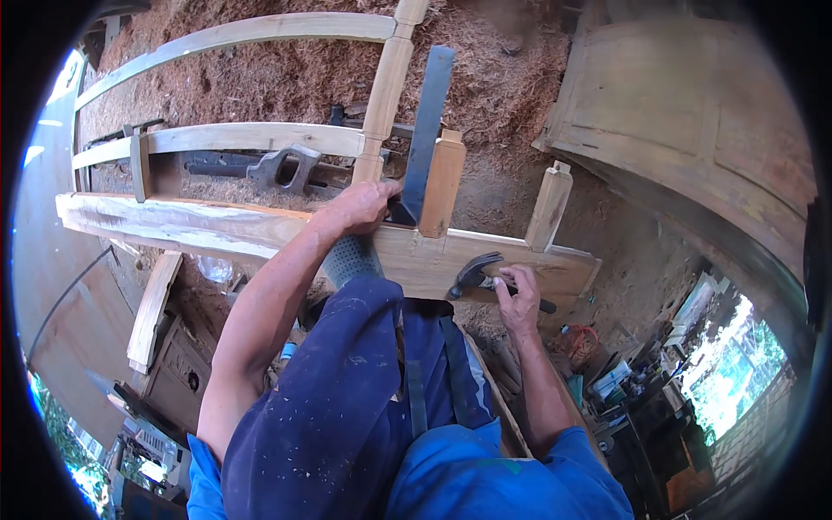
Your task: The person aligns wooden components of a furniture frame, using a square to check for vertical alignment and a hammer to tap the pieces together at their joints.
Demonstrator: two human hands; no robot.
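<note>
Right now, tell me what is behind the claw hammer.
Behind the claw hammer shows the wide wooden plank; any surface covered by the tool or the right hand cannot be seen.

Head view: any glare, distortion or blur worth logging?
Head view: glare washes out the opening at lower right; black vignetting rings the fisheye frame; haze softens the wooden panel at upper right; the claw hammer looks reasonably sharp.
</note>
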